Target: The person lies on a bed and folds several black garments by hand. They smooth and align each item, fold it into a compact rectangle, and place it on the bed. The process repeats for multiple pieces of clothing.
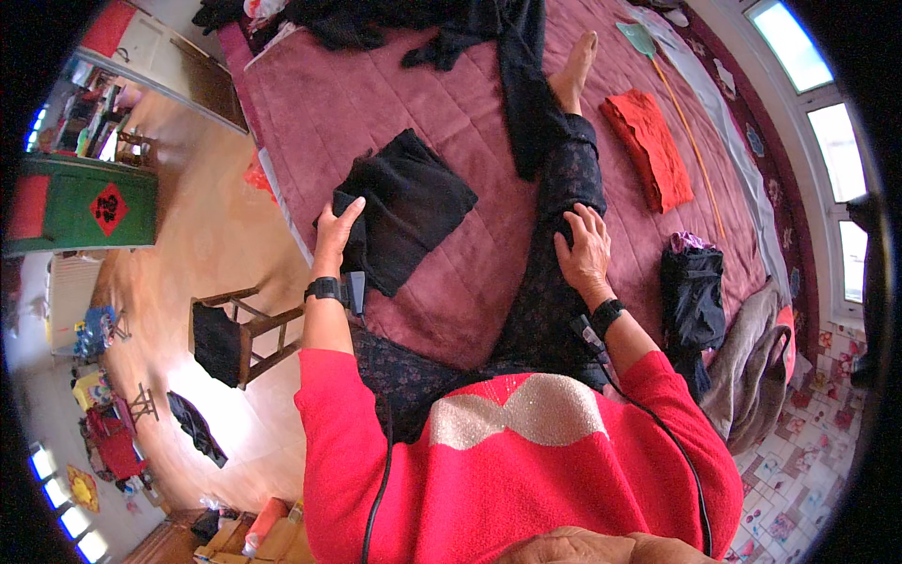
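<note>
A folded black garment lies on the pink bedspread, left of my outstretched leg. My left hand grips its left edge, thumb on top and the fingers mostly hidden by the cloth. My right hand rests on my dark flowered trouser leg near the knee, its fingers loosely spread and holding nothing. Both wrists wear black bands. A folded orange-red cloth lies to the right of my foot.
Loose black clothes lie across the far bed. A fly swatter stretches along the right side. Near my right elbow are a rolled dark garment and a grey-brown cloth. A wooden stool stands on the floor left of the bed.
</note>
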The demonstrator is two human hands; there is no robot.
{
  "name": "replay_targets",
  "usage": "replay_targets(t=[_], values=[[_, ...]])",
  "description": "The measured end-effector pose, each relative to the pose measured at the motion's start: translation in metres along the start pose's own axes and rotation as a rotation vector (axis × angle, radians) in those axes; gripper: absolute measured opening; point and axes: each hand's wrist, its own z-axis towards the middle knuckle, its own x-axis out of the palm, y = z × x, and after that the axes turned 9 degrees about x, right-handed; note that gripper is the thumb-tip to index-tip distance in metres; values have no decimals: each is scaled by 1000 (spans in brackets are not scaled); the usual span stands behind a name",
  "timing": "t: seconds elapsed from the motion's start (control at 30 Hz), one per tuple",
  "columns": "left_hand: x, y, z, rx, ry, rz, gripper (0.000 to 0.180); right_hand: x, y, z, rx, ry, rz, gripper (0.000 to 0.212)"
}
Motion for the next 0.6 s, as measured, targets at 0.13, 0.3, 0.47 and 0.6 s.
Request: replay_targets(t=[0.13,0.3,0.47,0.6], values=[[-6,-13,-10,58,47,-110,62,-2,1,1,38,40,-17,43],[-14,-23,-7,88,61,-173,60,-2,3,2,-3,9,-17,42],[-6,-22,-7,371,-276,727,50,-3,3,2,-7,3,-18,43],[21,-26,-27,814,-221,847,37,-3,2,1,-3,13,-28,43]])
